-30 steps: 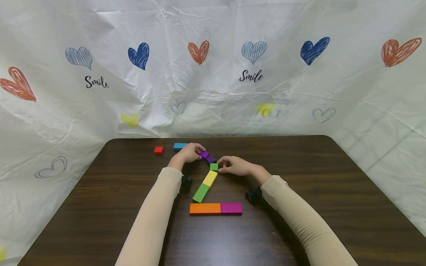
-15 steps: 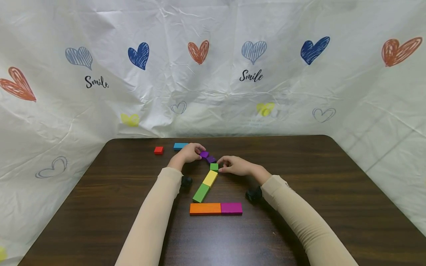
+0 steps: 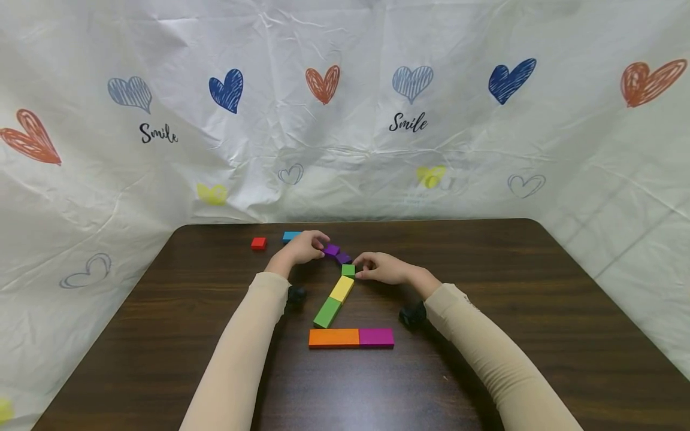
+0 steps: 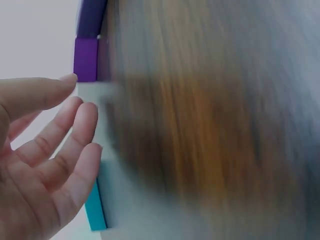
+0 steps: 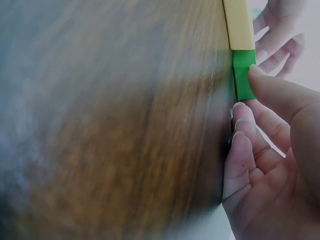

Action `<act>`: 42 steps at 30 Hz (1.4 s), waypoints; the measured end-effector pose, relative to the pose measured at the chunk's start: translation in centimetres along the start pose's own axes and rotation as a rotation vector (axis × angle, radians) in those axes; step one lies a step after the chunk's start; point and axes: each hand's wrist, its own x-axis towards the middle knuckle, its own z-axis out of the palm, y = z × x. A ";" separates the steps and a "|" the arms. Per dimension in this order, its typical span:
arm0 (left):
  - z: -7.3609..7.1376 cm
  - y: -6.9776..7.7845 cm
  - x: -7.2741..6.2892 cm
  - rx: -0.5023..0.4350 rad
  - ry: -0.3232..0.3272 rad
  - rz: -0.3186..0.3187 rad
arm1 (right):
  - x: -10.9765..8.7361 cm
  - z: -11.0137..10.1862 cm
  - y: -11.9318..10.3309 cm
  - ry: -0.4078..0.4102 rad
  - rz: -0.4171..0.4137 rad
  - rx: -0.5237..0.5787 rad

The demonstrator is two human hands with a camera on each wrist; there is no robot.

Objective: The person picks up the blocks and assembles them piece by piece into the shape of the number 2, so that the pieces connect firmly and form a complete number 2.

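Observation:
My left hand (image 3: 303, 246) hovers just left of a purple block (image 3: 331, 250), fingers loosely bent and holding nothing. In the left wrist view its thumb tip is right by the end of that purple block (image 4: 86, 60), and a blue block (image 4: 96, 207) lies partly behind the fingers. A darker purple block (image 3: 343, 258) follows in the row, then a small green block (image 3: 348, 271). My right hand (image 3: 384, 268) pinches this green block at its right end; the right wrist view has the thumb on the green block (image 5: 244, 80) and the index fingertip partly hidden behind it.
A yellow block (image 3: 342, 290) and a longer green block (image 3: 327, 313) continue the slanting row. Nearer lie an orange block (image 3: 333, 338) and a magenta block (image 3: 376, 337) end to end. A red block (image 3: 259, 243) sits at the back left of the dark wooden table (image 3: 485, 335).
My left hand has drawn slightly to the left, and its fingers have come away from the purple block. The right hand stays in place at the small green block.

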 end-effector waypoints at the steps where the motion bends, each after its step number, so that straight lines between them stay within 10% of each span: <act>1: -0.2 -0.1 -0.2 -0.007 0.008 0.009 | 0.0 0.0 0.1 0.000 -0.001 0.003; 22: -5.1 -2.7 -4.6 0.049 0.188 0.090 | 0.2 -0.6 -0.3 -0.027 0.034 0.116; 42: -4.7 -5.2 -3.0 -0.077 0.336 -0.076 | 0.5 -0.1 -0.4 -0.037 0.039 0.046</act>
